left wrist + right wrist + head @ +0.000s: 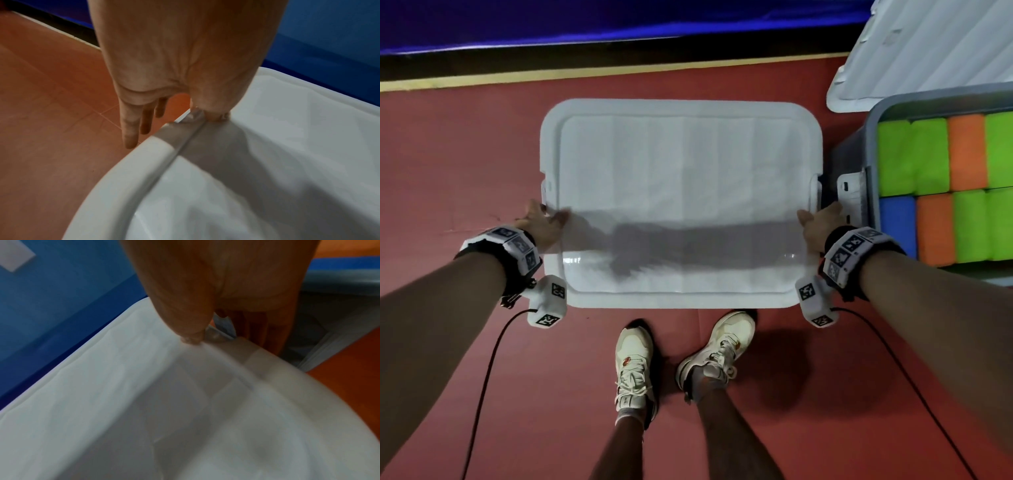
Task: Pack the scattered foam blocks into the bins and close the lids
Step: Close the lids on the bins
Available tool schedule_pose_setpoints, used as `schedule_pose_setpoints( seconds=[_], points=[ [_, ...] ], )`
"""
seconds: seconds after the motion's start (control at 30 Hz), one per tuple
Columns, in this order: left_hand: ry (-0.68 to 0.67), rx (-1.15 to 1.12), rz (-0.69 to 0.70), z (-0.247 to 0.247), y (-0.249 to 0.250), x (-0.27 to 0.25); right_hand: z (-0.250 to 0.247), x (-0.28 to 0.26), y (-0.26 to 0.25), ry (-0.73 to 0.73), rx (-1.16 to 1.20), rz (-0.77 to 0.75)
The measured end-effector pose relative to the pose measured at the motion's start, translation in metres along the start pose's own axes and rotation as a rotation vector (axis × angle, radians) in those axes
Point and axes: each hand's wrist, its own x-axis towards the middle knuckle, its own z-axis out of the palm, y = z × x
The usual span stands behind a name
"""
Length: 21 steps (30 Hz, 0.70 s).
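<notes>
The white lid (681, 192) is hiding the bin under the left hand (541, 222). Beside the right hand (822, 222), the grey bin (873, 137) of foam blocks (931, 157) is running off frame. That hand's blurred fingers (265, 331) are ending hidden behind the lid's rim.

Bare forearms (438, 308), marker-tagged wristbands (513, 243) — white camera blocks (548, 301), black cables (485, 380), cream sneakers (633, 366)

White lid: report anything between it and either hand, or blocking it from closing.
Nothing visible. The left hand and right hand touch the white lid at its side edges, thumbs on top. What lies beneath it is hidden.
</notes>
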Motion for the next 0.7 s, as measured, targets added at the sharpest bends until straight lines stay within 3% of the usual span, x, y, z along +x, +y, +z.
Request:
schedule_pose_setpoints(
  seconds=[0.23, 0.4, 0.57, 0.7],
  points=[
    [0.029, -0.205, -0.021, 0.009, -0.002, 0.004, 0.009, 0.017, 0.019, -0.067, 0.138, -0.014],
    [-0.057, -0.114, -0.052, -0.003, 0.000, 0.008, 0.006, 0.009, 0.010, 0.055, -0.007, -0.004],
    [-0.158, -0.037, 0.055, -0.006, -0.004, 0.024, 0.013, 0.006, 0.000, 0.055, -0.006, 0.057],
    [-0.121, -0.110, -0.073, -0.001, -0.001, 0.026, 0.018, 0.004, -0.009, 0.046, 0.109, 0.059]
  ],
)
